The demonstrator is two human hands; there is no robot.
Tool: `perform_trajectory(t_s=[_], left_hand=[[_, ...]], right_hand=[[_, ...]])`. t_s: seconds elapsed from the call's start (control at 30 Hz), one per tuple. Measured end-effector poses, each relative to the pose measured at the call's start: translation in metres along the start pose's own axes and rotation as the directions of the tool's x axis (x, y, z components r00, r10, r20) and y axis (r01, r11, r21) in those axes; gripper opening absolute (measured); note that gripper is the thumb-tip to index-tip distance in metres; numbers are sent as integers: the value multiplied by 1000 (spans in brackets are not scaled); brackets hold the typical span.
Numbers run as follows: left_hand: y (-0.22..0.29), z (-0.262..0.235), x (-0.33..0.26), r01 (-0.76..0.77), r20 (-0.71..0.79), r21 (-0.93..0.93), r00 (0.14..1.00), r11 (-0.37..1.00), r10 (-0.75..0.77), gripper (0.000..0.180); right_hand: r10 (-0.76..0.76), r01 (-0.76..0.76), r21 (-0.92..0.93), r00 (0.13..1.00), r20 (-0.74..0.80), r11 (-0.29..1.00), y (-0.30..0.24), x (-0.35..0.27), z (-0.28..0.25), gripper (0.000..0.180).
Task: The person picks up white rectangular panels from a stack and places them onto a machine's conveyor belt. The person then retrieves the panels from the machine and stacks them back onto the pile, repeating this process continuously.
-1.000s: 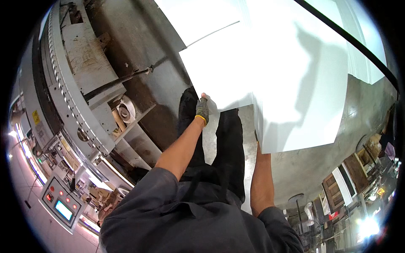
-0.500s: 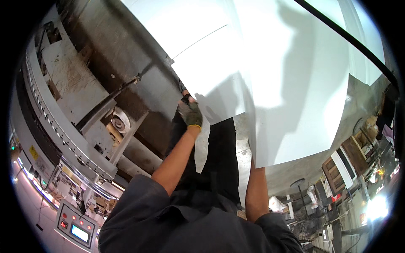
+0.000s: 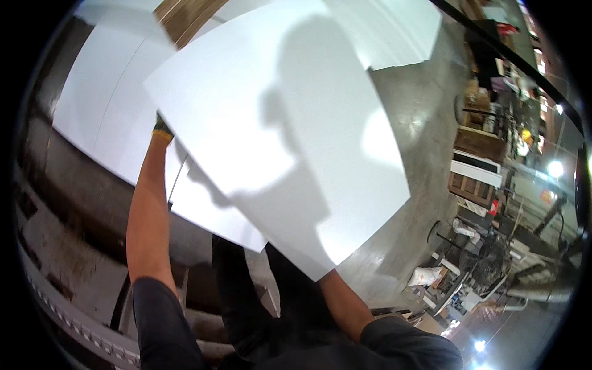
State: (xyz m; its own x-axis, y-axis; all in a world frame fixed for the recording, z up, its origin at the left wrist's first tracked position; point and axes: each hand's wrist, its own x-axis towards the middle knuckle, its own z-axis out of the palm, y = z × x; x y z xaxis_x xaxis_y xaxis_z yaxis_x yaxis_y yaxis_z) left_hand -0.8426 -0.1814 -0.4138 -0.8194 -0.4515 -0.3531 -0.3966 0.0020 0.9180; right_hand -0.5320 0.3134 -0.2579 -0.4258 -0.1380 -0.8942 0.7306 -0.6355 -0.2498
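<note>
A large white panel (image 3: 259, 135) is raised at a slant in front of me. My left hand (image 3: 163, 127), in a dark glove with a yellow cuff, is closed at the panel's left edge; its fingertips are hidden behind it. My right forearm reaches under the near corner, and the panel covers that hand completely. Below lie more white panels: a broad one (image 3: 117, 92) on the left, with a thin line across it, and another (image 3: 216, 223) whose near edge shows close to my legs.
A brown wooden piece (image 3: 187, 21) lies at the far left. Further white sheets (image 3: 394, 37) are at the far side. Grey machinery (image 3: 68, 302) runs along the lower left. Tools, boards and a white bag (image 3: 425, 275) stand on the right beyond the concrete floor (image 3: 413, 123).
The view has turned. The raised panel has swung to the left and now covers the right hand. My left hand has moved from near my legs up to its left edge.
</note>
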Motion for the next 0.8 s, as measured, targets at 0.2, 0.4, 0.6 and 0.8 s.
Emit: perform_trajectory(t_s=[0.2, 0.4, 0.6, 0.8], left_hand=[[24, 14, -16, 47, 50, -3, 998, 999, -47, 57], [12, 2, -57, 82, 52, -47, 995, 996, -79, 58], [-12, -34, -142, 195, 30, -105, 981, 975, -193, 59], [-31, -79, -192, 277, 16, -130, 961, 952, -278, 60]], right_hand=[[-20, 21, 18, 1000, -9, 1000, 7, 0, -3, 76], [-61, 61, 3, 998, -34, 998, -5, -7, -7, 77], [-84, 84, -10, 993, -85, 996, -19, -22, -22, 78], [-96, 98, 13, 990, -106, 995, -18, -33, -32, 78]])
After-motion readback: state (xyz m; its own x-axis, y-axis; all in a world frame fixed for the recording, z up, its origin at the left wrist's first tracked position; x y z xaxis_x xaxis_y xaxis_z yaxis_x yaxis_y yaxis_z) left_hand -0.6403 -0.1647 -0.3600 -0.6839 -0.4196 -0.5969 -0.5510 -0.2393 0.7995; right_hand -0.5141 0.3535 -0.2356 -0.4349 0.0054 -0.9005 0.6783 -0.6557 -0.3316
